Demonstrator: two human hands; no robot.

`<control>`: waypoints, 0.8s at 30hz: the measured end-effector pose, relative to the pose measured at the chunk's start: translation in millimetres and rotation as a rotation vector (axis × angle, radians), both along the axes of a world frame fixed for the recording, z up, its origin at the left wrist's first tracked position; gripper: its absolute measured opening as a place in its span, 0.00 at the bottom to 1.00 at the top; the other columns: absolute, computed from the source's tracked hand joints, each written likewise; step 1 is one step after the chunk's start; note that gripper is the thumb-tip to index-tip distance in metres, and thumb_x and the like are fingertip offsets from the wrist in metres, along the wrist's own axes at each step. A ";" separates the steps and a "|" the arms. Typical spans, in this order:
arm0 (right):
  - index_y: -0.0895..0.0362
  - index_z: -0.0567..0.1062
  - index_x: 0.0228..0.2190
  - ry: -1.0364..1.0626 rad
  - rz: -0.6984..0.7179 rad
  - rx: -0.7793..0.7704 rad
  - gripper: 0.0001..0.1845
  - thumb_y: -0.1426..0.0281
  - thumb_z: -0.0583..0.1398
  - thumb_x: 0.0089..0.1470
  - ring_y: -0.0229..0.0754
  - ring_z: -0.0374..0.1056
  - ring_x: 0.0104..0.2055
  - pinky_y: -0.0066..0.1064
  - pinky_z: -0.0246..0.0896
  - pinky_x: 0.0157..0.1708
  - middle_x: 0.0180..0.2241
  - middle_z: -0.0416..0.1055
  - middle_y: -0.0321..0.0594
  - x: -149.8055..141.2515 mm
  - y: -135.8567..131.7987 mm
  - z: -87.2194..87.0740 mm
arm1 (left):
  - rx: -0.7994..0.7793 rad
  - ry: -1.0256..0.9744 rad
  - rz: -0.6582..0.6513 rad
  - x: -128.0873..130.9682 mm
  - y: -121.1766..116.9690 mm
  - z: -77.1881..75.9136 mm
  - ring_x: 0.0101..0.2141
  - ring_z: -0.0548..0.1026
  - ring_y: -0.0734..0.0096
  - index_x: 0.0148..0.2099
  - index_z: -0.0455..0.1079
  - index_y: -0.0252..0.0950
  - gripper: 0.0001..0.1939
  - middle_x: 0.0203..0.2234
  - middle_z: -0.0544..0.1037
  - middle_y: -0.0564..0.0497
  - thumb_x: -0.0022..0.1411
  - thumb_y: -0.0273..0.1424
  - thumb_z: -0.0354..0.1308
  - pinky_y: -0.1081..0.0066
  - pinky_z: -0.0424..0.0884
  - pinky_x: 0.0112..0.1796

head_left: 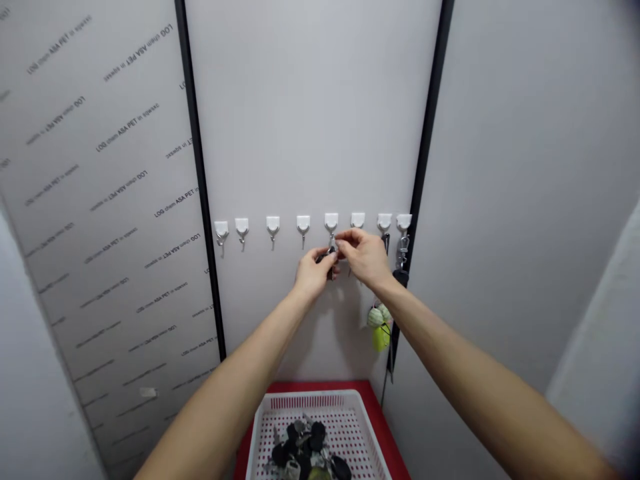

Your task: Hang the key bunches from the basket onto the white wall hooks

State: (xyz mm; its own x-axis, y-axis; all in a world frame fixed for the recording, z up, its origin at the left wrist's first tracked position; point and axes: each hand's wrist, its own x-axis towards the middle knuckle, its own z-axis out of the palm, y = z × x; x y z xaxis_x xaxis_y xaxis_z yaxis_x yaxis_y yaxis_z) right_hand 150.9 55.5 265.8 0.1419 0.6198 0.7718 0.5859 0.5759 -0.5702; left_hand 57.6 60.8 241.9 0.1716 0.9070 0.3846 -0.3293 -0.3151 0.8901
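Note:
A row of white wall hooks [273, 225] runs across the grey panel at chest height. Both my hands are raised to the hook fifth from the left [331, 222]. My left hand [314, 272] is closed on a dark key fob with keys [330, 254] just under that hook. My right hand [366, 255] pinches the metal ring at the fob's top, right below the hook's prong. The left hooks hang bare. A green and white keychain [379, 327] dangles from a hook on the right, and a dark strap with a clip [401, 267] hangs from the last hook.
A white perforated basket [265, 427] sits on a red surface [375, 407] below, with several dark keys and fobs [305, 447] in it. Black vertical frame strips [200, 180] border the hook panel. A printed film-covered panel stands on the left.

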 end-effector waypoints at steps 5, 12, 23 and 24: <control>0.61 0.70 0.24 -0.058 -0.152 0.007 0.10 0.75 0.50 0.37 0.33 0.62 0.22 0.26 0.58 0.26 0.19 0.67 0.37 2.2 15.8 14.5 | -0.031 -0.057 0.035 7.6 16.4 11.4 0.14 0.63 0.86 0.31 0.61 0.29 0.06 0.15 0.65 0.56 0.46 0.24 0.52 0.81 0.61 0.18; 0.62 0.71 0.26 -0.164 -0.234 -0.112 0.12 0.78 0.49 0.38 0.33 0.63 0.23 0.24 0.57 0.29 0.20 0.68 0.38 -4.6 14.6 15.1 | -0.029 -0.003 0.024 5.5 23.5 1.6 0.14 0.63 0.85 0.24 0.62 0.29 0.03 0.12 0.65 0.56 0.46 0.25 0.51 0.82 0.60 0.16; 0.61 0.69 0.31 -0.289 -0.216 0.187 0.13 0.77 0.51 0.38 0.33 0.61 0.25 0.27 0.56 0.31 0.30 0.66 0.41 -1.4 -5.9 -25.0 | -0.019 0.370 0.184 -26.2 9.9 -61.8 0.29 0.68 0.76 0.39 0.61 0.28 0.16 0.31 0.70 0.45 0.44 0.25 0.52 0.76 0.63 0.30; 0.61 0.68 0.31 -0.329 -0.179 0.156 0.13 0.77 0.51 0.39 0.32 0.60 0.24 0.27 0.56 0.31 0.30 0.65 0.40 -2.3 -11.0 -41.7 | -0.008 0.415 0.164 -31.4 6.5 -78.9 0.30 0.68 0.76 0.40 0.61 0.28 0.17 0.33 0.70 0.44 0.44 0.25 0.51 0.75 0.63 0.32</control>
State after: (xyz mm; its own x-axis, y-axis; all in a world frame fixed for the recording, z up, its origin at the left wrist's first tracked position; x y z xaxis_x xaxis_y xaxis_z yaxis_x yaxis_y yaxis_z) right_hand 148.7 44.5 224.1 -0.0337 0.4793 0.8770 0.8216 0.5130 -0.2488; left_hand 26.3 67.3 162.9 0.1637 0.9377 0.3065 0.1102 -0.3261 0.9389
